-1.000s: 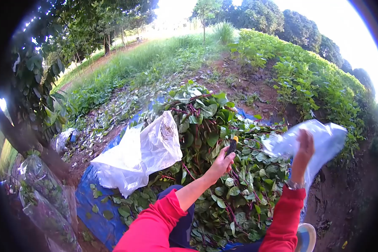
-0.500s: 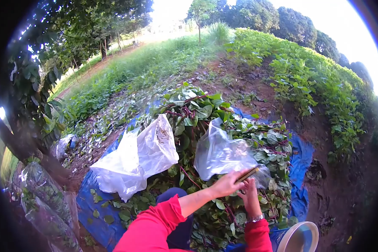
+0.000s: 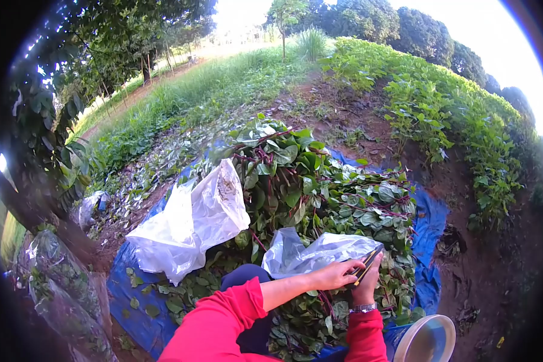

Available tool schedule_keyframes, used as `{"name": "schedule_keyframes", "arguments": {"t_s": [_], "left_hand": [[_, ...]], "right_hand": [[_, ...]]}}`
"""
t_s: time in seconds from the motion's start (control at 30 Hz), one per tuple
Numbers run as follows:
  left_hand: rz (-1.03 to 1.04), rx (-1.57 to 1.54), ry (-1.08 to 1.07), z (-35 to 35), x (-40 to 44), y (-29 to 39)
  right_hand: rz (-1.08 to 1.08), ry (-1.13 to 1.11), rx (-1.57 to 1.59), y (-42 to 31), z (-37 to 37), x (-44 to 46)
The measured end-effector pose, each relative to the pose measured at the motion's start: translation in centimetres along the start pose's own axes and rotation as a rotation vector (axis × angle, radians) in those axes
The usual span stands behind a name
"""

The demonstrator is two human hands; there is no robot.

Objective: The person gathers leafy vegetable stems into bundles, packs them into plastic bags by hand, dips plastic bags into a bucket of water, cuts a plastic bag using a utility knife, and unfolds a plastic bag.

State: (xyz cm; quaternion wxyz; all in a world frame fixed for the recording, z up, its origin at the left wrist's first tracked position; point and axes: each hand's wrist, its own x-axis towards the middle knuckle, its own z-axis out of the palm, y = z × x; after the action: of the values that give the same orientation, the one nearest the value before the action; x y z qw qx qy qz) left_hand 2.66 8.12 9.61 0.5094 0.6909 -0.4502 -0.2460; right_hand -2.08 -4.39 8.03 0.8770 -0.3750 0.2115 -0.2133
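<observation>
My right hand (image 3: 365, 288), with a metal watch (image 3: 363, 308) at the wrist, is closed around a slim dark object with a yellowish edge (image 3: 368, 266); its kind I cannot make out. The fingers of my left hand (image 3: 338, 274) close on the same object from the left. Just beyond my hands a crumpled clear plastic bag (image 3: 320, 250) lies on the leafy stems (image 3: 283, 163), which have green leaves and purplish stalks. A whitish plastic bag (image 3: 190, 220) is spread over the leaves farther left.
A blue tarp (image 3: 429, 226) lies under the heap. At the lower right stands a bucket with a pale rim (image 3: 451, 329). Filled clear bags (image 3: 60, 283) stand by the tree trunk (image 3: 45, 214) on the left. Crop rows (image 3: 458, 127) and bare soil border the right side.
My right hand has closed around the slim object, which only my left hand held before. The clear bag has dropped and flattened toward me.
</observation>
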Motion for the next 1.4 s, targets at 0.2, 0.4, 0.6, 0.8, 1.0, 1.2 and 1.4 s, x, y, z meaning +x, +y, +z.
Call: {"name": "schedule_keyframes", "arguments": {"t_s": [0.2,0.4,0.6,0.8,1.0,1.2,1.4], "left_hand": [[0.069,0.193,0.018,0.1,-0.9,0.4],[0.063,0.095,-0.133,-1.5,-1.0,1.4],[0.116,0.241,0.006,0.6,-1.5,0.3],[0.070,0.174,0.421,1.6,-0.9,-0.4],[-0.003,-0.192,0.277,1.1,-0.4,-1.3],[-0.231,-0.466,0.204,-2.7,-1.2,4.1],[-0.436,0.659,0.544,-14.8,-5.7,-0.1]], "right_hand": [[0.010,0.005,-0.073,0.5,0.5,-0.7],[0.061,0.032,0.027,-0.2,1.6,-1.2],[0.066,0.075,0.053,0.0,1.6,-1.8],[0.084,-0.035,-0.175,1.8,1.2,-2.7],[-0.277,-0.149,-0.537,1.2,2.3,-3.2],[-0.340,-0.304,-0.807,1.9,0.1,-2.1],[-0.506,-0.218,-1.061,-0.2,0.5,-2.4]]}}
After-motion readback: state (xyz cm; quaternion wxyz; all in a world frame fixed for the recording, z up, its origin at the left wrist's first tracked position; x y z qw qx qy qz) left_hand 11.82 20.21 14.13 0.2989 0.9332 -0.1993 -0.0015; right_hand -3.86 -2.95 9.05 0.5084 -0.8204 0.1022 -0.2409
